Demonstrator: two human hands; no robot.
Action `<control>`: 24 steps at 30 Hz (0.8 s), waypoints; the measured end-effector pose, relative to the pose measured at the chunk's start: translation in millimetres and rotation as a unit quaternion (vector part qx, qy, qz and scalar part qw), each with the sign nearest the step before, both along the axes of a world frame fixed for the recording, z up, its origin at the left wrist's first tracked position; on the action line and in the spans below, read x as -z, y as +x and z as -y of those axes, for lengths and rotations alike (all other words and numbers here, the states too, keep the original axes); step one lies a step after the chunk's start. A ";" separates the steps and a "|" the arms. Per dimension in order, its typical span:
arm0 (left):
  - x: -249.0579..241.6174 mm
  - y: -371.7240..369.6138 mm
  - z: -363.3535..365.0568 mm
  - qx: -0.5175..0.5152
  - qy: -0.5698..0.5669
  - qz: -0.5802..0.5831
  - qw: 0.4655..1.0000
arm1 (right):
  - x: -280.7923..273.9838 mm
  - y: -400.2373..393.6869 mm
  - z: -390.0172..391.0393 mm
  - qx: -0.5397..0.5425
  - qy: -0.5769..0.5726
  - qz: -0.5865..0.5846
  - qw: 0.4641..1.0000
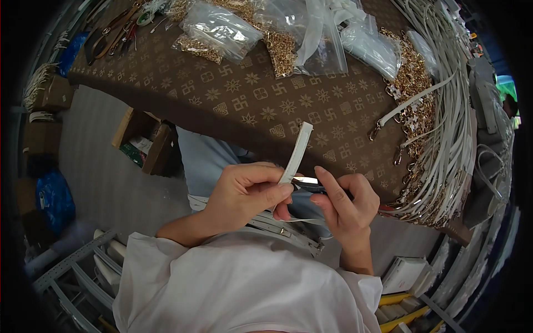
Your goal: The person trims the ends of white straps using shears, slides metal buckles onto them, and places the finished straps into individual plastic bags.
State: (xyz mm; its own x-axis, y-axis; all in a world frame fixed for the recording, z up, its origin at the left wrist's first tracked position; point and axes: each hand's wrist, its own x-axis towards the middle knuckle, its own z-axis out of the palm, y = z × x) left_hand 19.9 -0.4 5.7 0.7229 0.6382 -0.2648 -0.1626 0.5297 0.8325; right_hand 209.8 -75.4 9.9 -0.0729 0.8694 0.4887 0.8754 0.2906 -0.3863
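Note:
My left hand (pixel 252 191) pinches a narrow white strap (pixel 298 150) between thumb and fingers, and the strap's free end points up over the edge of the brown patterned cloth. On the right, my right hand (pixel 348 205) is closed around a small dark tool (pixel 311 186) with a shiny metal tip. That tip reaches the strap beside my left fingertips; whether it touches the strap cannot be made out. More white straps (pixel 283 230) lie across my lap below the hands.
On the brown cloth (pixel 250 100) are clear bags (pixel 219 30) with gold chains, and a gold chain pile (pixel 413 72). Many pale straps (pixel 455 127) hang over its right side. An open cardboard box (pixel 158 147) stands on the floor, left. Dark-handled tools (pixel 114 33) lie upper left.

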 end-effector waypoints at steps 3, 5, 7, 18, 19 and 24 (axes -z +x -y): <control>0.3 0.4 -0.1 0.012 0.009 0.017 1.000 | 0.5 0.3 1.1 0.003 0.001 0.005 1.000; -1.8 0.7 -0.5 0.015 0.014 0.004 1.000 | 0.8 0.5 0.9 0.005 0.003 0.008 1.000; -2.0 1.2 0.2 0.012 0.006 0.005 1.000 | 1.2 0.4 1.2 0.007 0.005 0.017 1.000; -3.5 2.7 0.6 0.016 0.006 0.006 1.000 | 2.7 1.7 2.8 0.010 0.016 0.034 0.999; -4.5 3.0 0.7 0.014 -0.004 0.007 1.000 | 2.4 1.8 2.9 0.010 0.015 0.033 0.999; -1.8 2.2 0.2 0.022 -0.010 0.016 1.000 | 3.4 1.2 4.1 0.014 0.034 0.048 0.998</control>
State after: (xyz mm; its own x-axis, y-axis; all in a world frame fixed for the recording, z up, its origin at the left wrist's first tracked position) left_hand 22.2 -0.6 7.4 0.7582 0.6007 -0.2536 -0.1655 0.5536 0.8162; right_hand 210.9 -79.5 6.6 -0.0987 0.8369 0.5383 0.9155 0.2884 -0.2805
